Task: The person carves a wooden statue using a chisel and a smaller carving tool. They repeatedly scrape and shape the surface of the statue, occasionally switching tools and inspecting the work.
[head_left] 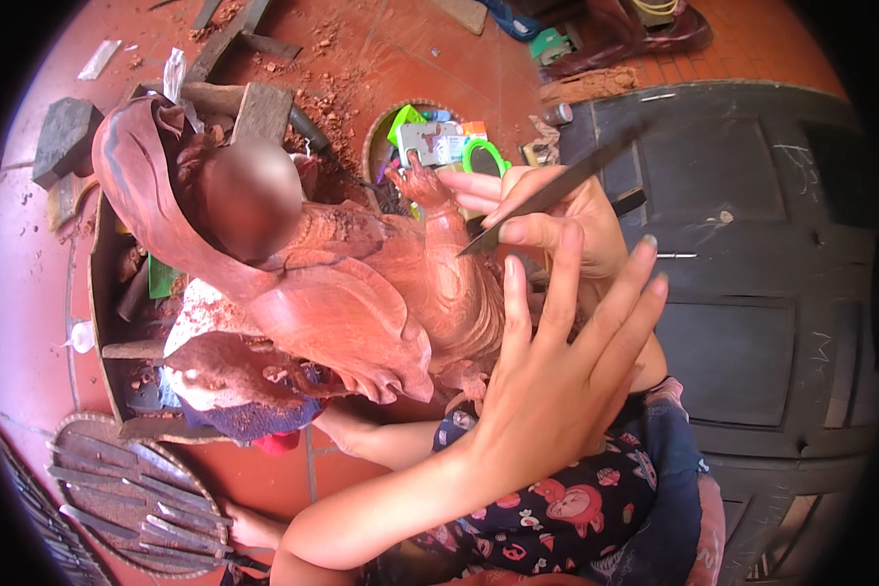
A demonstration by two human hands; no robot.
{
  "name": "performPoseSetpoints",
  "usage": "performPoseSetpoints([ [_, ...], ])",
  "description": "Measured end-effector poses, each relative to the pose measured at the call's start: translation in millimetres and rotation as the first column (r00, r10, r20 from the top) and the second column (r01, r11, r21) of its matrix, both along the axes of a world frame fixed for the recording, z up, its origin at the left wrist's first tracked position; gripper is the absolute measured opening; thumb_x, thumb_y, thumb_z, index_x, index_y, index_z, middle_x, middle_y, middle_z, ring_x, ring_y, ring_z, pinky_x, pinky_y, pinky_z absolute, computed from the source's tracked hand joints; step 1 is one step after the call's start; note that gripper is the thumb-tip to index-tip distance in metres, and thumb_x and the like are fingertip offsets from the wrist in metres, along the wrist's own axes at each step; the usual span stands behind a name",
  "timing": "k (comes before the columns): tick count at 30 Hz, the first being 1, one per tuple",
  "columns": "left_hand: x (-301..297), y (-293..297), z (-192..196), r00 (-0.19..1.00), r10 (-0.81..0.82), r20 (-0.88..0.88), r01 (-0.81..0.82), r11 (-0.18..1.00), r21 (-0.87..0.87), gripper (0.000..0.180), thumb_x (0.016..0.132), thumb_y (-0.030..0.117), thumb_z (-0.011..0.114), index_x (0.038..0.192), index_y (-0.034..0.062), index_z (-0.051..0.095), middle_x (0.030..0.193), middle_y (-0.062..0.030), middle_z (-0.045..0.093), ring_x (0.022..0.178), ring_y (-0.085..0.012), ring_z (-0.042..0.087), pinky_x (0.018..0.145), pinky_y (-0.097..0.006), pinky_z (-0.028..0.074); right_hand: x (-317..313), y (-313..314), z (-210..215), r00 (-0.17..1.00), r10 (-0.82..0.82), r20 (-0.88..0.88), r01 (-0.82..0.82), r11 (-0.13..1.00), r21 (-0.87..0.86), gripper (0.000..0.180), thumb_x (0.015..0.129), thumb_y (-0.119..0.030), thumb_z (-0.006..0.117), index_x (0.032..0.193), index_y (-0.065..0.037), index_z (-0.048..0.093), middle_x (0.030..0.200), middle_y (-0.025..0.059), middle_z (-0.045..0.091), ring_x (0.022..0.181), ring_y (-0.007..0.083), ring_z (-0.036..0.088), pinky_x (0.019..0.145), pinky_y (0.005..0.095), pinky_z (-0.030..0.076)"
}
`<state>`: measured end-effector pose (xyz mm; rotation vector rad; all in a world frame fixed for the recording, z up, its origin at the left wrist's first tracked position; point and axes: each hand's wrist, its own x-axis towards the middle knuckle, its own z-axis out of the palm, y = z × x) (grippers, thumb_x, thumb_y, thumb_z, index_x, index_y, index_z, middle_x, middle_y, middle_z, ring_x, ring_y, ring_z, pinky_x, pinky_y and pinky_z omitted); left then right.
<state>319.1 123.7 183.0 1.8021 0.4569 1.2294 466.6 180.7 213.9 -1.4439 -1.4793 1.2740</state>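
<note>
A tiled floor, terracotta red and littered with reddish wood chips toward the top, spreads under everything, and a dark panelled board with pale scrawls fills the right side. The biggest thing near the hands is a carved reddish-wood figure, its head toward the upper left and its folded drapery running toward the person; it lies to the left of both hands, its raised small carved hand just beside the right one's fingers. Under the figure's head side is a rough wooden frame. The person's dark patterned clothing shows at the bottom, and at lower left a round tray bears many slim tools. The left hand is free of any object, fingers spread, its back to the camera, in front of the figure's near edge; whether it touches anything cannot be told. The right hand, just beyond it, pinches a flat dark blade between thumb and fingers, the pointed end over the carved forearm, contact unclear. Smaller still are a round basket of odds and ends, a grey block and a bright green ring.
</note>
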Motion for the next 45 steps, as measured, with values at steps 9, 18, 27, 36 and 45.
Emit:
performPoseSetpoints([
  [9, 4.1, 11.4, -9.6, 0.988, 0.078, -0.136, -0.103, 0.977, -0.188, 0.074, 0.083, 0.016, 0.063, 0.148, 0.0042, 0.029, 0.155, -0.0238, 0.013, 0.139, -0.0552, 0.008, 0.109, -0.065, 0.018, -19.0, 0.1, -10.7, 0.996, -0.041, 0.078, 0.043, 0.999, -0.026, 0.015, 0.077, -0.008, 0.073, 0.085, 0.004, 0.070, 0.078, 0.0066, 0.070, 0.071, 0.0085, 0.063, 0.066, 0.0262, 0.052],
  [18, 10.4, 27.9, -15.4, 0.984, 0.110, -0.142, -0.130, 0.981, -0.146, 0.087, 0.081, 0.017, 0.067, 0.148, -0.0072, 0.017, 0.153, -0.0312, 0.011, 0.142, -0.0481, 0.012, 0.113, -0.055, 0.018, -0.7, 15.4, -20.2, 0.989, -0.056, 0.135, 0.059, 0.998, -0.019, 0.015, 0.080, -0.009, 0.070, 0.074, 0.003, 0.065, 0.068, 0.0004, 0.065, 0.065, 0.0056, 0.057, 0.062, 0.0240, 0.050],
  [27, 5.3, 25.6, -18.9, 0.989, 0.108, -0.101, -0.123, 0.980, -0.156, 0.089, 0.080, 0.015, 0.068, 0.147, -0.0093, 0.015, 0.153, -0.0321, 0.012, 0.142, -0.0487, 0.012, 0.114, -0.053, 0.019, -7.1, 14.7, -20.1, 0.998, -0.056, 0.021, 0.057, 0.997, -0.044, 0.011, 0.085, -0.009, 0.066, 0.081, 0.001, 0.068, 0.074, 0.0008, 0.067, 0.065, 0.0067, 0.057, 0.060, 0.0250, 0.050],
  [36, 1.8, 17.7, -13.7, 0.999, 0.048, -0.016, -0.050, 0.977, -0.208, 0.091, 0.080, 0.015, 0.069, 0.147, -0.0097, 0.013, 0.152, -0.0345, 0.009, 0.142, -0.0505, 0.009, 0.114, -0.055, 0.018, -4.8, 5.2, -17.5, 0.991, 0.006, 0.136, -0.013, 0.999, 0.052, 0.016, 0.091, -0.011, 0.061, 0.085, 0.002, 0.068, 0.075, 0.0028, 0.067, 0.066, 0.0075, 0.059, 0.058, 0.0245, 0.050],
  [45, -7.5, 16.3, -14.1, 1.000, -0.021, -0.019, 0.016, 0.977, -0.211, 0.095, 0.077, 0.013, 0.071, 0.148, -0.0087, 0.012, 0.152, -0.0340, 0.008, 0.142, -0.0513, 0.008, 0.113, -0.055, 0.018, -4.0, 8.3, -15.1, 0.978, 0.069, 0.199, -0.080, 0.996, 0.045, 0.010, 0.081, -0.008, 0.072, 0.085, 0.001, 0.071, 0.078, 0.0036, 0.069, 0.073, 0.0080, 0.062, 0.066, 0.0245, 0.050],
])
